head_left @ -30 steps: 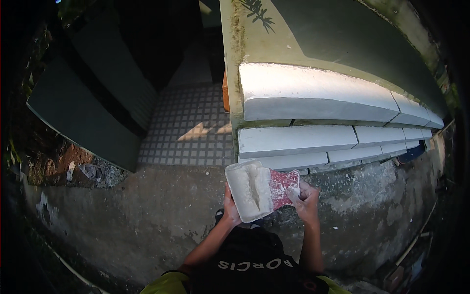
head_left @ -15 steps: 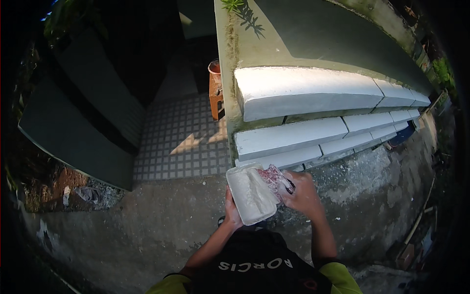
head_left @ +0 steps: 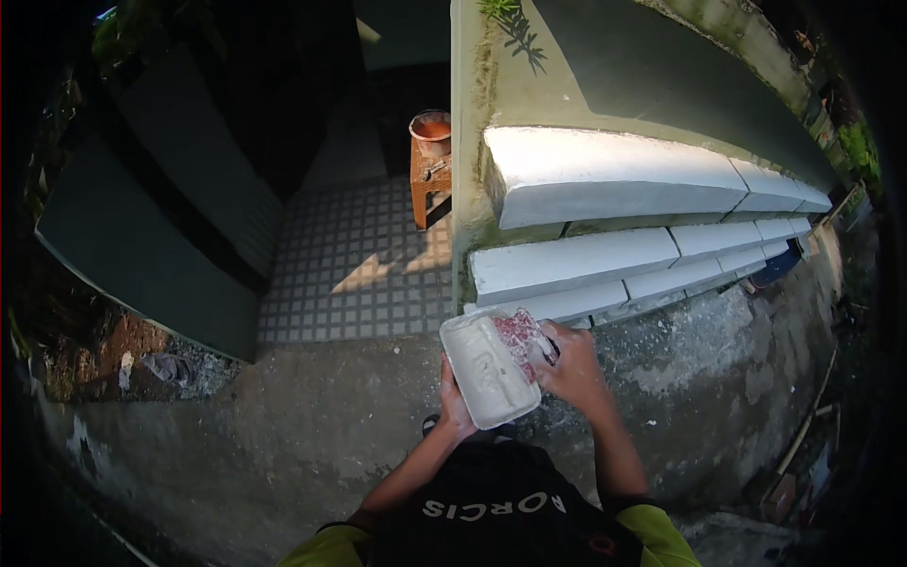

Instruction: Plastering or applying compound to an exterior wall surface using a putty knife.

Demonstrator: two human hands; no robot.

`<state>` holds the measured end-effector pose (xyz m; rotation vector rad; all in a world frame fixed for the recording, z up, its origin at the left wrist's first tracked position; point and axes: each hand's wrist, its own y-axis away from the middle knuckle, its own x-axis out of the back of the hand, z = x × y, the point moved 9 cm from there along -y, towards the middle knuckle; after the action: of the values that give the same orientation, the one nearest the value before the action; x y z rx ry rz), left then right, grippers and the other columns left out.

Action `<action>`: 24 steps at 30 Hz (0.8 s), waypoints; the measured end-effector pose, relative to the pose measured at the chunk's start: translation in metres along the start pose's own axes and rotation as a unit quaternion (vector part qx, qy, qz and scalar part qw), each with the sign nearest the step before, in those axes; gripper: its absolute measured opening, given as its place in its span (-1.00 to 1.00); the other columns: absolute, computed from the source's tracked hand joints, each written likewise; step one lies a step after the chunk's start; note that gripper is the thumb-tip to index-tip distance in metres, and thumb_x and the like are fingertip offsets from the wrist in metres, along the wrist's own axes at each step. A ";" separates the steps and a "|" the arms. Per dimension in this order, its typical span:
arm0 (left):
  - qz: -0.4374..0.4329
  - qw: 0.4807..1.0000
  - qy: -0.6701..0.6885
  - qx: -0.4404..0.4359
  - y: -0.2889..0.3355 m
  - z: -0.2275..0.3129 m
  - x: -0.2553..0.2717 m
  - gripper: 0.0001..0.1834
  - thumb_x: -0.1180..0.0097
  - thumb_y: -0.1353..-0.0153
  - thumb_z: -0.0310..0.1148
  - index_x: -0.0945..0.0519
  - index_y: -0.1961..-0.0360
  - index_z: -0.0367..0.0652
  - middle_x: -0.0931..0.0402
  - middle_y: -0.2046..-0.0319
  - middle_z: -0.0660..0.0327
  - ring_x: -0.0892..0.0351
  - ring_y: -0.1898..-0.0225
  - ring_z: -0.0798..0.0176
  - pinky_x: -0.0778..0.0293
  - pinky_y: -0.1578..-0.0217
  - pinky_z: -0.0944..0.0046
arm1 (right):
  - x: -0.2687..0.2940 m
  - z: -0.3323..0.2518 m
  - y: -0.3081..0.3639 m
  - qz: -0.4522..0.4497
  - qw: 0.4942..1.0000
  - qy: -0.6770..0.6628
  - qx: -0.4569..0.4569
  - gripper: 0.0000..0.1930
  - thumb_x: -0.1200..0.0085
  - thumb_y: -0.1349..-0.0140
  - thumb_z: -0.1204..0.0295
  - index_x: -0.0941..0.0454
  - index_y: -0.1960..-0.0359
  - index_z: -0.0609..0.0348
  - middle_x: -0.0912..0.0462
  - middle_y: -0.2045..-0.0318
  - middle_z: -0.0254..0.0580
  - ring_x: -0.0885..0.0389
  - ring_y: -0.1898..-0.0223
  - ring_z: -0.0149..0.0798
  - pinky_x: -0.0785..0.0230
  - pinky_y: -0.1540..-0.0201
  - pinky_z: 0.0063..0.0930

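Observation:
In front of my body, my left hand (head_left: 455,404) holds a white rectangular tray (head_left: 495,418) by its near-left side, fingers wrapped round its edge. White paste (head_left: 489,364) fills much of the tray, its surface uneven. Closed at the tray's right side, my right hand (head_left: 574,369) grips a flat reddish spreading tool (head_left: 516,338) smeared with white. The tool's blade lies at the tray's upper right edge, against the paste; its dark handle is mostly hidden by my fingers. White residue coats my right fingers.
Long white blocks (head_left: 614,184) line the green wall (head_left: 661,85) in stepped rows, just beyond my hands. A brown stool (head_left: 421,189) bears an orange bucket (head_left: 433,134) by the wall's end, on a tiled floor (head_left: 331,307). A dark blue container (head_left: 777,266) stands far right.
My view has shifted a little left, so the bucket and stool show more fully. The tray sits slightly farther right, and the tool has moved slightly left and up along the tray's edge.

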<state>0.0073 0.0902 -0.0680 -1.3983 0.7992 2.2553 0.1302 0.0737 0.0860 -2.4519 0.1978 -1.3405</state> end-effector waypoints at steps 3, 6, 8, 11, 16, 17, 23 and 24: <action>-0.024 1.000 0.008 -0.012 0.000 0.006 -0.007 -0.15 0.37 -0.28 0.35 -0.21 -0.34 -0.10 -0.34 -0.22 0.05 -0.40 -0.19 -0.03 -0.32 -0.21 -0.11 | 0.002 0.023 0.003 -0.024 0.983 -0.062 -0.173 -0.67 -0.19 -0.06 0.51 -0.49 0.10 0.30 -0.63 0.33 -0.08 -0.61 0.41 -0.28 -0.40 0.36 -0.39; -0.042 0.999 0.016 -0.007 -0.001 0.004 -0.006 -0.17 0.37 -0.29 0.33 -0.19 -0.35 -0.09 -0.30 -0.25 0.07 -0.36 -0.22 -0.04 -0.27 -0.24 -0.12 | -0.007 0.050 0.023 0.112 0.858 -0.450 -0.220 -0.68 -0.08 -0.20 0.60 -0.44 -0.01 0.38 -0.66 0.27 -0.20 -0.59 0.32 -0.48 -0.45 0.30 -0.57; -0.020 0.999 0.019 -0.019 -0.003 0.006 0.001 -0.20 0.35 -0.30 0.29 -0.19 -0.35 -0.08 -0.31 -0.25 0.09 -0.35 -0.23 -0.03 -0.25 -0.25 -0.12 | -0.012 0.055 0.029 0.108 0.856 -0.455 -0.219 -0.69 -0.05 -0.24 0.61 -0.42 -0.02 0.40 -0.63 0.21 -0.20 -0.56 0.27 -0.51 -0.44 0.23 -0.60; -0.027 0.999 0.010 -0.028 -0.008 0.007 0.005 -0.22 0.35 -0.31 0.27 -0.21 -0.35 -0.07 -0.31 -0.26 0.11 -0.33 -0.24 -0.02 -0.23 -0.26 -0.12 | -0.020 0.051 0.029 0.100 0.827 -0.503 -0.230 -0.66 -0.02 -0.26 0.64 -0.35 -0.07 0.42 -0.61 0.15 -0.19 -0.55 0.20 -0.52 -0.44 0.15 -0.62; -0.020 0.999 -0.015 -0.021 -0.010 0.006 -0.008 -0.23 0.37 -0.32 0.27 -0.22 -0.34 -0.07 -0.31 -0.25 0.11 -0.35 -0.23 -0.01 -0.24 -0.26 -0.11 | -0.017 0.049 0.032 0.108 0.807 -0.543 -0.206 -0.57 0.00 -0.25 0.68 -0.24 -0.16 0.42 -0.59 0.08 -0.12 -0.58 0.14 -0.45 -0.46 0.08 -0.56; -0.019 1.000 -0.012 -0.020 -0.011 0.006 -0.008 -0.23 0.40 -0.34 0.27 -0.21 -0.34 -0.09 -0.32 -0.25 0.10 -0.36 -0.22 -0.02 -0.26 -0.25 -0.10 | -0.016 0.045 0.029 0.114 0.759 -0.606 -0.211 -0.56 0.02 -0.25 0.70 -0.23 -0.17 0.41 -0.57 0.05 -0.09 -0.58 0.11 -0.41 -0.47 0.04 -0.52; -0.030 0.999 -0.007 -0.015 -0.013 0.002 0.010 -0.23 0.38 -0.33 0.27 -0.24 -0.33 -0.09 -0.35 -0.23 0.09 -0.38 -0.20 -0.04 -0.29 -0.23 -0.09 | 0.052 0.027 0.004 0.188 0.688 -0.688 -0.135 -0.53 0.09 -0.24 0.74 -0.17 -0.20 0.38 -0.44 -0.10 0.01 -0.49 -0.10 -0.23 -0.38 -0.18 -0.32; -0.034 0.999 -0.010 -0.016 -0.014 0.002 0.011 -0.23 0.38 -0.33 0.27 -0.24 -0.33 -0.09 -0.35 -0.23 0.09 -0.38 -0.20 -0.04 -0.29 -0.23 -0.09 | 0.078 0.025 -0.005 0.239 0.691 -0.675 -0.101 -0.50 0.07 -0.23 0.72 -0.15 -0.22 0.38 -0.41 -0.14 0.02 -0.44 -0.15 -0.20 -0.31 -0.23 -0.27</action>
<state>0.0086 0.1023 -0.0809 -1.3943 0.7010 2.2358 0.1932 0.0619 0.1373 -2.5720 0.5267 0.8533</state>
